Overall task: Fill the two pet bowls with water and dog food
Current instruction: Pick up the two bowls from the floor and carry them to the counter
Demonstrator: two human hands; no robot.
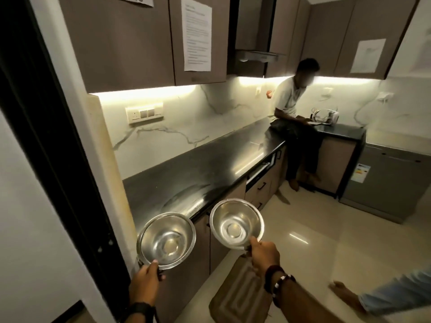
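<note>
Bowls both empty, carried into kitchen: left bowl (pixel 166 240) pinched at rim in left hand (pixel 145 279), right bowl (pixel 236 223) in right hand (pixel 264 255). Next, probably: onto worktop (pixel 186 176), then filling.

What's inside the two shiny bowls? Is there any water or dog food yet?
Nothing yet. The left bowl, held by the left hand, and the right bowl, held by the right hand, show only bare shiny metal inside.
</note>
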